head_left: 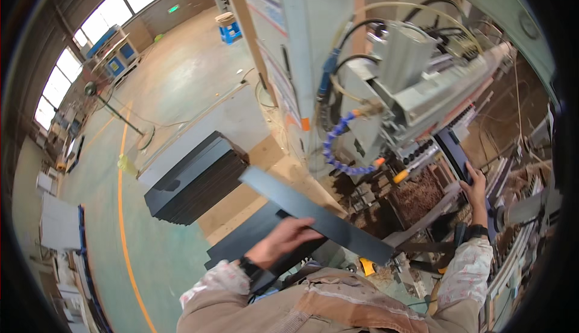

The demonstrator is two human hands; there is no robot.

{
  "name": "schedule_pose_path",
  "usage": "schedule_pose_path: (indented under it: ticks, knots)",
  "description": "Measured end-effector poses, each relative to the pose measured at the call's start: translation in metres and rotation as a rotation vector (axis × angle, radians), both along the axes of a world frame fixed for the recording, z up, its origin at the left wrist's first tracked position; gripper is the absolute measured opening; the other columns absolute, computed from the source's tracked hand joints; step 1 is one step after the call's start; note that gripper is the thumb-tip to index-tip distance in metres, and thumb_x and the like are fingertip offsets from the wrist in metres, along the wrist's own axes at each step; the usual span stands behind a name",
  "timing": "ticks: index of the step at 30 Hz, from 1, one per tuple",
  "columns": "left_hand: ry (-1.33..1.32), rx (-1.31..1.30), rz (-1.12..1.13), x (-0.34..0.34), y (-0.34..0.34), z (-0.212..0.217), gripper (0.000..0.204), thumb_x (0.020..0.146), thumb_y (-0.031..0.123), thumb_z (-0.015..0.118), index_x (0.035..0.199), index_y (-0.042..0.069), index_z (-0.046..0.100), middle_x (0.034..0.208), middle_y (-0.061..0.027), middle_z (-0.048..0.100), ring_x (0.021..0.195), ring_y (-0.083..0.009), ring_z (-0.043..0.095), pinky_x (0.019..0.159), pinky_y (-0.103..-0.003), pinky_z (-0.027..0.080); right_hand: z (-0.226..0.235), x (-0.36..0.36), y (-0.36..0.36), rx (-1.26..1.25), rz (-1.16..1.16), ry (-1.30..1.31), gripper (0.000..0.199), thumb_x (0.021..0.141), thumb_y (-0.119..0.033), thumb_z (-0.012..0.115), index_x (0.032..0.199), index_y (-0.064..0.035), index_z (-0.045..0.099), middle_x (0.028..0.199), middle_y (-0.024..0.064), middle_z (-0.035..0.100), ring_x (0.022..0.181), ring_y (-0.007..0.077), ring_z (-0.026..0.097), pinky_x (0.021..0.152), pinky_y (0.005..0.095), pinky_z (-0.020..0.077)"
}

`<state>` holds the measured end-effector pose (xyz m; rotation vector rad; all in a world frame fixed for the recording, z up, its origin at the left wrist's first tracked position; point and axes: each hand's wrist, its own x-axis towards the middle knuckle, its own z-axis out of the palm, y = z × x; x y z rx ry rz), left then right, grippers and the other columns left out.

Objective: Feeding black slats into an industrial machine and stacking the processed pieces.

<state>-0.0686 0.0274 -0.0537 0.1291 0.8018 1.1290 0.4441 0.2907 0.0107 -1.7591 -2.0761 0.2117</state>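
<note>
Brown work clothing [271,309] fills the near edge, with pale patterned sleeves [220,282] reaching forward on both sides. The hands are well apart. The left hand [284,241] is clamped on a long grey panel [325,217], its fingers lying over the left edge; the panel slants from far left to near right in front of the body, its far end out over a wooden surface [228,211]. Below that hand, more dark boards [241,236] lie on the near part of the surface, partly covered by the wrist and the panel. To the far left of them stands a tall, neat stack of dark panels [196,179], their edges lined up. The right hand [476,189] touches the near end of a dark strip [451,152] at the right side of a machine [416,92]; whether it grips the strip or only presses on it, I cannot tell. Left of that strip, a yellow-ended handle [400,177] juts out, and a blue segmented hose [330,146] curls down to an orange tip. Reddish-brown shavings [420,203] lie heaped below the machine. Far off, a blue stool [229,33] stands on the green floor [172,68], and an orange line [122,212] runs along the left.
</note>
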Motion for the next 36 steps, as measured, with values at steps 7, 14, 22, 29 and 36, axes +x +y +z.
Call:
schedule_pose_path:
  ticks: [7,14,22,29,36]
  knots:
    - [0.316,-0.054,1.061,-0.279,-0.068,-0.019,0.020,0.097,0.013,0.050,0.096,-0.006,0.055,0.091,-0.0175,0.064,0.080,-0.0327,0.068,0.074,-0.043,0.061,-0.021,-0.006,-0.003,0.078,-0.074,-0.296,0.080,0.071,-0.008,0.074,0.143,-0.0193,0.039,0.140,0.0159,0.042,0.132,0.0368,0.034,0.109,0.0476,0.0277]
    - [0.218,0.004,1.269,-0.425,-0.065,-0.072,0.016,0.095,0.005,0.050,0.099,-0.011,0.051,0.099,-0.0226,0.060,0.093,-0.0351,0.062,0.086,-0.044,0.058,-0.032,-0.024,-0.003,0.101,-0.227,-0.504,0.078,0.081,-0.021,0.069,0.147,-0.0147,0.026,0.146,0.0143,0.034,0.139,0.0354,0.025,0.111,0.0530,0.0222]
    - [0.436,-0.202,1.366,-0.455,-0.048,-0.102,0.024,0.096,0.012,0.053,0.103,-0.011,0.051,0.096,-0.0200,0.061,0.083,-0.0346,0.067,0.072,-0.039,0.063,-0.032,-0.023,-0.003,0.082,-0.270,-0.538,0.075,0.083,-0.025,0.067,0.146,-0.0125,0.028,0.146,0.0144,0.035,0.137,0.0363,0.027,0.111,0.0508,0.0228]
    - [0.683,-0.398,1.000,-0.446,-0.055,-0.079,0.035,0.100,0.029,0.046,0.080,0.000,0.052,0.067,-0.0106,0.060,0.050,-0.0176,0.059,0.041,-0.025,0.051,-0.029,-0.026,-0.003,0.063,-0.293,-0.599,0.073,0.085,-0.032,0.064,0.147,-0.0171,0.028,0.147,0.0117,0.035,0.136,0.0347,0.030,0.107,0.0559,0.0258]
    - [1.059,-0.063,-0.075,-0.280,0.016,-0.105,0.017,0.086,0.015,0.065,0.097,0.002,0.065,0.079,-0.0093,0.066,0.063,-0.0161,0.064,0.052,-0.027,0.052,-0.028,-0.028,-0.005,0.058,-0.286,-0.574,0.074,0.085,-0.032,0.065,0.147,-0.0180,0.027,0.147,0.0115,0.034,0.138,0.0350,0.027,0.107,0.0585,0.0250]
